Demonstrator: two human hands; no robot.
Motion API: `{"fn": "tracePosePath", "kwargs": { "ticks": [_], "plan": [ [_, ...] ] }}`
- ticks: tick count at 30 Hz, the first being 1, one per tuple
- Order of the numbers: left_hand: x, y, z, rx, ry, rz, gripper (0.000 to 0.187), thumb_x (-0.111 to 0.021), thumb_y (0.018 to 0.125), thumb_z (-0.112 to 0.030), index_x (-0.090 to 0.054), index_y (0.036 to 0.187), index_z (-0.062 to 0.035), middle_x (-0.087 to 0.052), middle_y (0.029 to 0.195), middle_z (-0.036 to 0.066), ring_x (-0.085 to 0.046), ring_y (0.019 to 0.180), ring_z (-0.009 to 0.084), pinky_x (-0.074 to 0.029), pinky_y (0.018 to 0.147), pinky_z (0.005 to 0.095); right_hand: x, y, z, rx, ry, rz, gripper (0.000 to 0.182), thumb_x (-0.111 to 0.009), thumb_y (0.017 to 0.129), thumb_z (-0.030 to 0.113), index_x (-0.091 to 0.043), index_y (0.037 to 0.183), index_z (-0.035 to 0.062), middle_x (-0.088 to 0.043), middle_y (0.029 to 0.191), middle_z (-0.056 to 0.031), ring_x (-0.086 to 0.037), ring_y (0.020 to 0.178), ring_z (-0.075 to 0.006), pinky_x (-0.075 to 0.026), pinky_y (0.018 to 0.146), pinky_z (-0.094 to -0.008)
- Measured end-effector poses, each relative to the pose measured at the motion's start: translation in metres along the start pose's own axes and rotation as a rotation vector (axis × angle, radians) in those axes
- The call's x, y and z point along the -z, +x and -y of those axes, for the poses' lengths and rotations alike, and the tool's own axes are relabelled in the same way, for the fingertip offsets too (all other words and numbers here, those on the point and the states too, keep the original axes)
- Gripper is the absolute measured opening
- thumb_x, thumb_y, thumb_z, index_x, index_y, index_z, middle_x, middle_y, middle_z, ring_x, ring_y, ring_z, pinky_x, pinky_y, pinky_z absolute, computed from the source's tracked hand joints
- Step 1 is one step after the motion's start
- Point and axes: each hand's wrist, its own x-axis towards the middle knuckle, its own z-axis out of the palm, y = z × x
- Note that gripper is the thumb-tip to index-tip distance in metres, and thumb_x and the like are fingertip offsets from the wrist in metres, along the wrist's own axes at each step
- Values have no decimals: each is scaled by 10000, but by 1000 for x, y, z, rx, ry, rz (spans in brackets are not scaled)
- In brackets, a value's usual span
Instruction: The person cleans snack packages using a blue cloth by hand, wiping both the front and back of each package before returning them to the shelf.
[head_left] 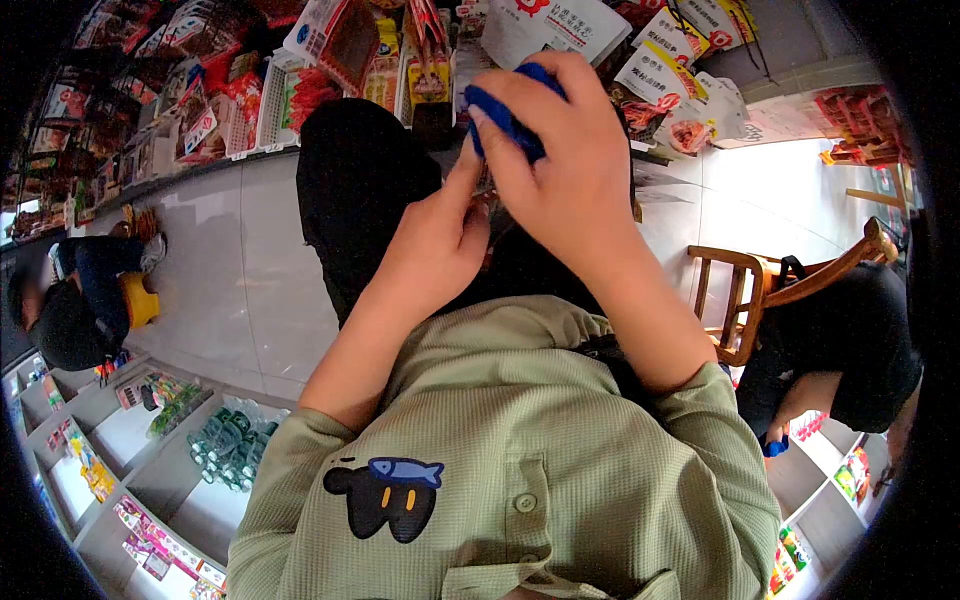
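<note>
Right hand (565, 165) grip closed on soft crumpled blue cloth (505, 112), left hand (435, 245) fingers curled, index touching cloth, ribbed green shirt (560, 450)

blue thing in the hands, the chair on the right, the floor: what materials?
Blue thing: looks like soft cloth, matte, bunched and creased under the right hand, with the left hand touching it from below. Chair: wood by the look, warm brown with a slight varnish sheen on its bars. Floor: probably glazed tile, pale, glossy, with thin joint lines.
</note>
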Motion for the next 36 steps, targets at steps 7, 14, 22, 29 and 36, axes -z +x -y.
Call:
{"fn": "tracePosePath", "kwargs": {
  "ticks": [7, 14, 22, 29, 36],
  "plan": [
    [1, -1, 2, -88, -362, 9, 834, -445, 757, 117, 0, 1425, -109, -301, 1376, 125, -346, 1236, 212, -306, 999, 326, 32, 17, -37, 9, -108, -241, 190, -643, 778, 156, -633, 937, 54, -584, 907, -113, -562, 846, -238, -433, 768, -315],
    [12, 3, 5, -275, -506, -41, 884, -434, 733, 154, 34, 1427, -128, -261, 1389, 144, -312, 1257, 201, -271, 1011, 308, 65, 8, -36, -179, -49, -269, 225, -613, 833, 171, -615, 1000, 19, -603, 993, -87, -558, 904, -155, -413, 826, -262],
    [12, 0, 2, -233, -588, -57, 864, -411, 730, 176, 32, 1421, -96, -172, 1441, 107, -231, 1310, 194, -220, 1044, 322, 59, 10, -15, -29, 43, -230, 174, -622, 765, 67, -612, 932, 16, -594, 896, -99, -550, 843, -228, -412, 780, -293],
    [5, -3, -2, -199, -581, -83, 825, -413, 756, 161, -3, 1423, -100, -226, 1413, 123, -295, 1280, 210, -278, 1023, 328, 31, -5, 12, 69, -11, -19, 235, -658, 708, 136, -618, 931, 74, -550, 914, -131, -545, 819, -289, -462, 690, -349],
    [2, -8, 10, -153, -327, -160, 581, -516, 820, 58, -241, 1324, -28, -459, 1228, 117, -478, 1112, 192, -395, 938, 335, -8, -20, 1, -14, 16, -19, 254, -663, 714, 191, -600, 946, 106, -539, 916, -128, -552, 802, -297, -476, 657, -365]
  ]
}}
